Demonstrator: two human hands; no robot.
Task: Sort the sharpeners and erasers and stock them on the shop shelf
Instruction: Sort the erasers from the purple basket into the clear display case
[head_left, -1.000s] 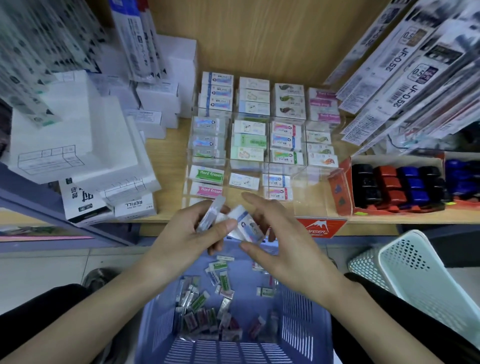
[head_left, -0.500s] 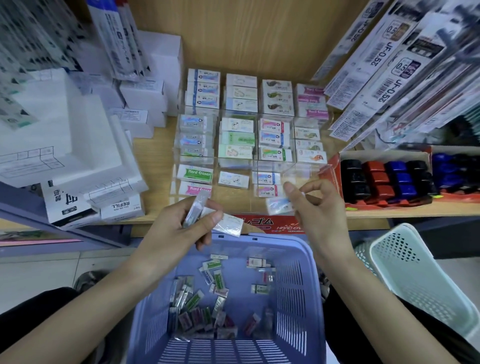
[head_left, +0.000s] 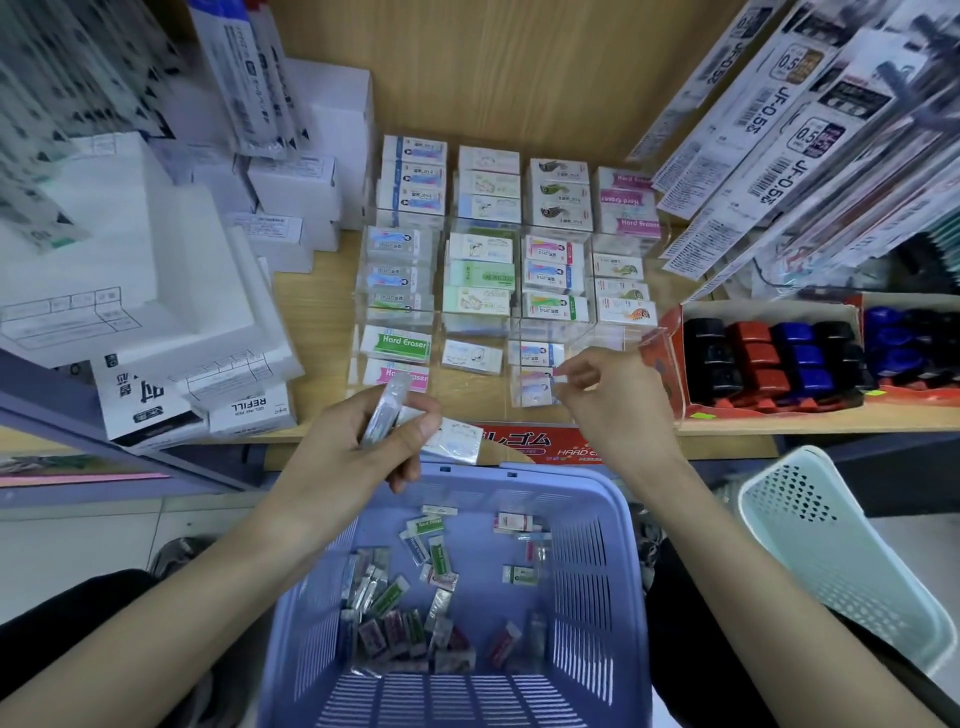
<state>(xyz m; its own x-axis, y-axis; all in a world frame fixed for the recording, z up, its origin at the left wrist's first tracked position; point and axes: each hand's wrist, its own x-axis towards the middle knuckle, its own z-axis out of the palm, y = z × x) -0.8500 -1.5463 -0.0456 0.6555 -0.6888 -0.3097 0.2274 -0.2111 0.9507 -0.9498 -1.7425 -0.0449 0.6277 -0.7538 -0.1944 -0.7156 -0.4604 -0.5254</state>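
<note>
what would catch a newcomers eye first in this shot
The clear divided case of colourful erasers in the middle of the wooden shelf draws the eye first, with the right hand pinching one eraser at its front row. Just below, the left hand holds wrapped erasers over a lilac basket with loose packs on its bottom. At the right sits a red tray of black, red and blue sharpeners.

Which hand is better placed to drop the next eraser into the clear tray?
Right. The right hand pinches an eraser at the front compartment of the clear tray; the left hand grips spare erasers above the blue basket.
</note>
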